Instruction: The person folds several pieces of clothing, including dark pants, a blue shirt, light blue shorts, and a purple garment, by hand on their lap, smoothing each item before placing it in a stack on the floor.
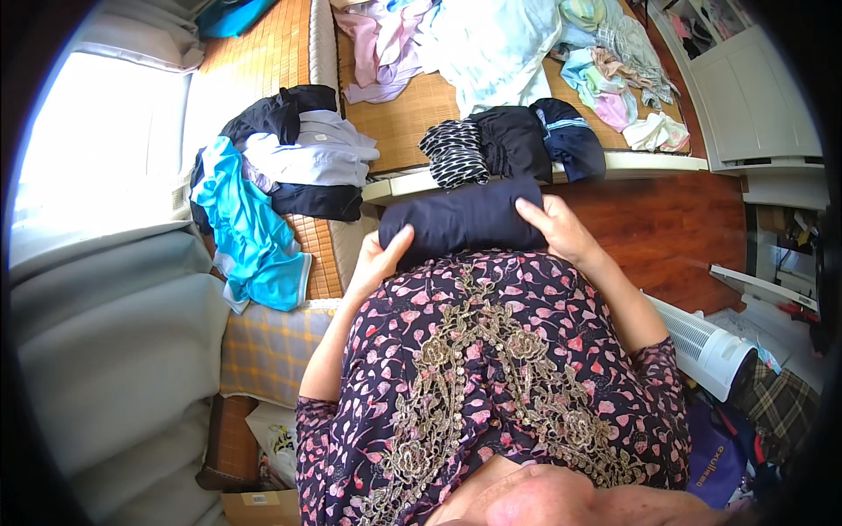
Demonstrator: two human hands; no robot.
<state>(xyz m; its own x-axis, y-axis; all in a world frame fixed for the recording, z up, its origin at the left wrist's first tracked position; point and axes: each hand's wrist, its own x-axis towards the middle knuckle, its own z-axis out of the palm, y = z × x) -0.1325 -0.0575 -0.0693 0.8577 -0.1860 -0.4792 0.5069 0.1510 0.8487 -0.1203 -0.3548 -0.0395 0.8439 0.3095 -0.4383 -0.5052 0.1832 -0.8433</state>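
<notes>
A dark navy cloth garment, folded into a flat bundle, is held against my belly at both ends. My left hand grips its left end, thumb on top and fingers hidden beneath. On the right end my right hand has its thumb on top, the other fingers mostly behind the cloth. Just beyond, at the bed's edge, lie a black-and-white patterned folded garment, a black folded garment and a navy one with light stripes.
Beyond lie a pale blue cloth, pink and lilac clothes and small pastel garments. To the left are a bright blue garment and white shirts. A white tower-shaped appliance is at right, above the wooden floor.
</notes>
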